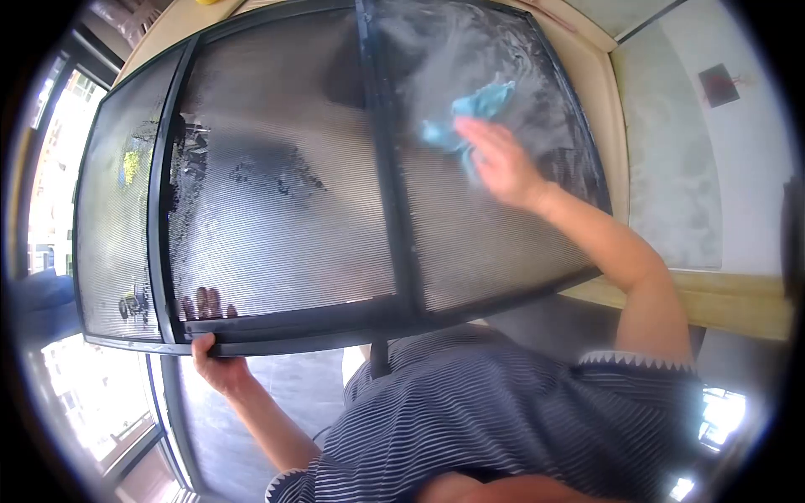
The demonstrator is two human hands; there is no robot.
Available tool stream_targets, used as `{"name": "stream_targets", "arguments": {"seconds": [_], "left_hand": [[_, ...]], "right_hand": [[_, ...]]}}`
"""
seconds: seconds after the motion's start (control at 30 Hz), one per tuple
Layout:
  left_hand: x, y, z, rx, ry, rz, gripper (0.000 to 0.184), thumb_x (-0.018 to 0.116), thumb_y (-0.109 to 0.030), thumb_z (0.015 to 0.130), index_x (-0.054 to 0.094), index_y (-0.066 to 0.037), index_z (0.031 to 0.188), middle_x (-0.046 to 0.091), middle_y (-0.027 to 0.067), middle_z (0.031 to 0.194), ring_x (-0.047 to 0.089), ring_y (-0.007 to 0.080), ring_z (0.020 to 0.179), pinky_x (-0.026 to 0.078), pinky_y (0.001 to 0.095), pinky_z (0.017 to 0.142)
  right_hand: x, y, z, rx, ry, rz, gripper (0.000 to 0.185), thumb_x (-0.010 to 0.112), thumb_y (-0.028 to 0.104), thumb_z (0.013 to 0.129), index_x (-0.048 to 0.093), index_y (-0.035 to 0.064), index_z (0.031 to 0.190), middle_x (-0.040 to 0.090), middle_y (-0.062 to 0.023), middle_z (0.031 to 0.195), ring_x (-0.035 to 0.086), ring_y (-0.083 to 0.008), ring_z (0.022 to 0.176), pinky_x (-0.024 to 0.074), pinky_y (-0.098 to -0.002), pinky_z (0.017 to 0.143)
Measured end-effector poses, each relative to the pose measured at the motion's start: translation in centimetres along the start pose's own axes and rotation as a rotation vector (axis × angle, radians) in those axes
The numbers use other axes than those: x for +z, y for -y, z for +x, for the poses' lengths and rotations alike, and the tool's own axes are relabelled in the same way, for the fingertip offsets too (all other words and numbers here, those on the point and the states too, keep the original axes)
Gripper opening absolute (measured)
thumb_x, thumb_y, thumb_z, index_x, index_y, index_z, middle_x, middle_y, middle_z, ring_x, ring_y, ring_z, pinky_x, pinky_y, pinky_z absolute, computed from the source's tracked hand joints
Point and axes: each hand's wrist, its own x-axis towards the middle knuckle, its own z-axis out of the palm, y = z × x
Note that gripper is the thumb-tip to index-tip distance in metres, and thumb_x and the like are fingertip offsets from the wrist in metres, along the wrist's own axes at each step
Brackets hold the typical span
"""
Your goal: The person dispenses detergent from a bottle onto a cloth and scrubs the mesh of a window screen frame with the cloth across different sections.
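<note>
A large black-framed panel (285, 226) with a finely ribbed, see-through surface leans in front of me, divided by dark bars into three sections. My left hand (220, 365) is closed around its lower frame edge, thumb in front and fingertips showing dimly behind the panel. On the right section, my right hand (503, 161) presses a light blue cloth (485, 101) against the surface, blurred by motion. Whitish, wet-looking smears (453, 42) cover the upper part of that section. Dark wet patches mark the middle and left sections.
A beige board or tabletop edge (619, 126) runs behind the panel. Bright windows (63, 168) stand at the left. A pale wall (671, 168) with a small dark square (719, 85) is at the right, above a yellowish ledge (713, 303). Grey floor (285, 394) shows below.
</note>
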Motion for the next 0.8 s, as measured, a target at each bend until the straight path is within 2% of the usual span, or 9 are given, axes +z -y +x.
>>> {"name": "stream_targets", "arguments": {"seconds": [0.07, 0.1, 0.13, 0.2, 0.3, 0.4, 0.57, 0.77, 0.8], "left_hand": [[1.0, 0.6, -1.4, -0.007, 0.148, 0.002, 0.073, 0.051, 0.000, 0.060, 0.030, 0.002, 0.130, 0.038, 0.0204, 0.130, 0.036, 0.0333, 0.121, 0.028, 0.0513, 0.100], [1.2, 0.6, -1.8, -0.069, 0.172, 0.015, 0.079, 0.052, -0.001, 0.060, 0.024, -0.005, 0.134, 0.030, 0.0184, 0.135, 0.026, 0.0324, 0.127, 0.028, 0.0494, 0.100], [1.0, 0.5, -1.7, -0.095, 0.195, 0.033, 0.080, 0.053, -0.002, 0.061, 0.024, -0.007, 0.135, 0.028, 0.0178, 0.136, 0.026, 0.0316, 0.127, 0.030, 0.0478, 0.098], [1.5, 0.2, -2.1, -0.103, 0.157, 0.037, 0.078, 0.054, -0.004, 0.061, 0.025, -0.006, 0.134, 0.031, 0.0178, 0.135, 0.028, 0.0313, 0.126, 0.033, 0.0472, 0.096], [1.5, 0.0, -2.7, -0.090, 0.240, 0.054, 0.077, 0.054, -0.006, 0.062, 0.026, -0.005, 0.133, 0.033, 0.0188, 0.132, 0.031, 0.0321, 0.123, 0.034, 0.0465, 0.094], [2.7, -0.7, -4.0, -0.014, 0.260, 0.056, 0.075, 0.055, -0.008, 0.062, 0.026, -0.004, 0.132, 0.034, 0.0200, 0.131, 0.032, 0.0338, 0.122, 0.035, 0.0470, 0.093], [2.3, -0.8, -1.9, -0.006, 0.381, 0.078, 0.076, 0.053, -0.010, 0.062, 0.025, -0.001, 0.133, 0.034, 0.0219, 0.131, 0.030, 0.0355, 0.123, 0.032, 0.0499, 0.094], [1.7, -0.9, -1.7, 0.003, 0.371, 0.077, 0.077, 0.054, -0.011, 0.062, 0.026, -0.002, 0.132, 0.034, 0.0213, 0.131, 0.030, 0.0358, 0.124, 0.030, 0.0504, 0.095], [1.7, -0.8, -1.8, 0.017, 0.364, 0.086, 0.076, 0.055, -0.012, 0.062, 0.026, -0.002, 0.132, 0.034, 0.0222, 0.130, 0.031, 0.0364, 0.122, 0.032, 0.0507, 0.093]], "right_hand": [[-0.4, -0.3, 0.1, 0.122, -0.026, 0.000, 0.041, 0.051, 0.004, 0.079, 0.045, 0.0022, 0.120, 0.045, -0.0123, 0.125, 0.043, -0.0258, 0.115, 0.0327, -0.0387, 0.094], [-0.3, -0.4, -0.5, 0.154, -0.009, -0.011, 0.042, 0.051, 0.004, 0.079, 0.044, 0.0023, 0.120, 0.045, -0.0122, 0.125, 0.043, -0.0263, 0.115, 0.0327, -0.0384, 0.094], [-0.1, -0.3, -1.2, 0.178, 0.006, -0.025, 0.042, 0.050, 0.003, 0.079, 0.044, 0.0024, 0.120, 0.045, -0.0121, 0.125, 0.043, -0.0267, 0.115, 0.0327, -0.0381, 0.094], [-0.4, 0.0, -2.3, 0.206, 0.020, -0.021, 0.042, 0.050, 0.003, 0.080, 0.043, 0.0026, 0.121, 0.044, -0.0121, 0.125, 0.042, -0.0274, 0.115, 0.0325, -0.0375, 0.094], [-0.4, 0.9, -3.1, 0.222, 0.013, 0.020, 0.042, 0.049, 0.002, 0.080, 0.043, 0.0028, 0.122, 0.044, -0.0123, 0.125, 0.042, -0.0282, 0.115, 0.0320, -0.0370, 0.095], [-1.4, 0.8, -3.1, 0.208, -0.018, 0.020, 0.042, 0.049, 0.001, 0.080, 0.043, 0.0025, 0.121, 0.045, -0.0123, 0.125, 0.043, -0.0287, 0.114, 0.0322, -0.0366, 0.095], [-1.1, 1.1, -3.1, 0.205, -0.058, 0.004, 0.041, 0.050, 0.001, 0.079, 0.044, 0.0019, 0.120, 0.045, -0.0124, 0.124, 0.044, -0.0288, 0.113, 0.0339, -0.0359, 0.094], [-0.8, 3.3, -3.2, 0.186, -0.030, -0.014, 0.040, 0.051, 0.001, 0.079, 0.045, 0.0015, 0.118, 0.045, -0.0132, 0.124, 0.042, -0.0303, 0.114, 0.0340, -0.0361, 0.094], [-0.9, 3.7, -3.3, 0.152, -0.018, -0.008, 0.040, 0.051, 0.001, 0.079, 0.045, 0.0015, 0.118, 0.045, -0.0132, 0.124, 0.042, -0.0305, 0.114, 0.0338, -0.0363, 0.094]]}}
